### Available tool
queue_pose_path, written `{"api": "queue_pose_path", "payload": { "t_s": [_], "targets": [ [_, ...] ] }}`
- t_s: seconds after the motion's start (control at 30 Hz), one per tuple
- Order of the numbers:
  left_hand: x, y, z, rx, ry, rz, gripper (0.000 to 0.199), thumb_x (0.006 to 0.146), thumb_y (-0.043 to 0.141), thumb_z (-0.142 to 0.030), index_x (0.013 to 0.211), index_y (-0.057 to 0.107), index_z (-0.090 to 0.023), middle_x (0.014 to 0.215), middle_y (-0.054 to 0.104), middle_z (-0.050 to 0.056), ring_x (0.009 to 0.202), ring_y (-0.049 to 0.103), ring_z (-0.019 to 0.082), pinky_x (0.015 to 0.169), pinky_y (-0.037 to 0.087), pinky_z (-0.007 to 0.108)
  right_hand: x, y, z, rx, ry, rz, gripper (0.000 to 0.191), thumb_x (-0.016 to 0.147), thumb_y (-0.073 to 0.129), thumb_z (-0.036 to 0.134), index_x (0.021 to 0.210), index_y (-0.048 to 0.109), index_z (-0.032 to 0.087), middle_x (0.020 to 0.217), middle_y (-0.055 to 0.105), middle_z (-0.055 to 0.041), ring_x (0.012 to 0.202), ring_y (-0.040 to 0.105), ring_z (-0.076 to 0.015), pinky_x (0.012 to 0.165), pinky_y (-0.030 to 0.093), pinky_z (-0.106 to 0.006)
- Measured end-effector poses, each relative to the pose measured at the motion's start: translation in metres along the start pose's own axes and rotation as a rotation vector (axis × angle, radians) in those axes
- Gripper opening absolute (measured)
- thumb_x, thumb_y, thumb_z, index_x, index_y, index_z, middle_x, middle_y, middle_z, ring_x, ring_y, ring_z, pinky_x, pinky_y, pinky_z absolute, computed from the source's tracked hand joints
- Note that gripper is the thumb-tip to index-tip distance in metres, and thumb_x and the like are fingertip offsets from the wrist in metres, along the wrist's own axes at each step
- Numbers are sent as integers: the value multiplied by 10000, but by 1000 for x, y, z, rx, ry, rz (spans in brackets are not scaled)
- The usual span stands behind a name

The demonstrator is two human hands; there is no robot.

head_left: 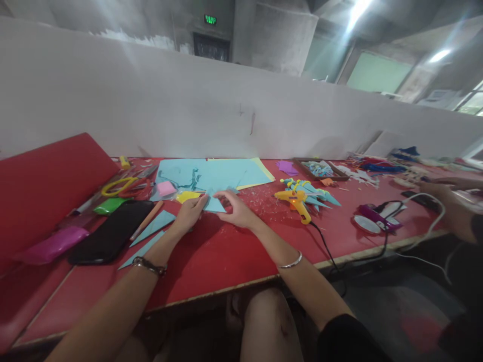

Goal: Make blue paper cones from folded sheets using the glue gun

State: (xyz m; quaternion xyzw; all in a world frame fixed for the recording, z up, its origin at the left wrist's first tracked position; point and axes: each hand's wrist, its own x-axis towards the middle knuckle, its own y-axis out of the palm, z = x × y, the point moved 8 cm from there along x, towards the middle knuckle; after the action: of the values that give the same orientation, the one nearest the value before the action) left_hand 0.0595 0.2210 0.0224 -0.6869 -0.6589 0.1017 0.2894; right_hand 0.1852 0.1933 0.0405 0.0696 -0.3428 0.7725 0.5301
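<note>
At a red desk [234, 256], white partition [169, 110] behind, we are holding blue paper [214, 204]: left hand [191, 212] pinching, right hand [237, 211] half-curled.

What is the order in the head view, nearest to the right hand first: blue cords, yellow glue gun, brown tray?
1. Yellow glue gun, right of that hand
2. Brown tray, farther back and right
3. Blue cords, right of the tray
</note>
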Motion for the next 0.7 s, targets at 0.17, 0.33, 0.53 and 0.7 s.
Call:
{"api": "queue_pose_path", "payload": {
  "t_s": [0.17, 0.33, 0.53, 0.7],
  "targets": [
    [-1, 7, -1, -18, 2, 69, 490, 764, 350, -509, 381, 332, -204, 332, 347, -30, 349, 316, 89, 396, 242, 237, 5, -4, -10, 66, 55, -58, 156, 729, 559, 305, 838, 583, 196, 849, 514, -18, 775, 491, -125, 757, 416, -275],
    [-5, 18, -5, -51, 19, 179, 519, 784, 311, -522, 390, 396, -195, 353, 367, -25, 361, 334, 92, 420, 285, 240, 4, -8, -26, 188, 186, -180, 199, 712, 559, 379, 697, 549, 180, 682, 521, 16, 667, 475, -113, 668, 393, -251],
    [-9, 26, -10, -115, 43, 281, 547, 792, 265, -572, 457, 455, -182, 412, 448, -12, 407, 391, 97, 451, 321, 232, 3, -9, -35, 282, 267, -248, 246, 650, 597, 390, 650, 468, 181, 607, 467, 40, 577, 428, -90, 589, 354, -232],
    [-7, 28, -7, -53, 22, 297, 465, 711, 447, -546, 433, 457, -174, 348, 375, -48, 366, 322, 69, 419, 259, 212, 5, -5, -40, 352, 268, -228, 242, 643, 590, 316, 802, 455, 193, 587, 451, 65, 519, 399, -76, 521, 316, -209]
  ]
}}
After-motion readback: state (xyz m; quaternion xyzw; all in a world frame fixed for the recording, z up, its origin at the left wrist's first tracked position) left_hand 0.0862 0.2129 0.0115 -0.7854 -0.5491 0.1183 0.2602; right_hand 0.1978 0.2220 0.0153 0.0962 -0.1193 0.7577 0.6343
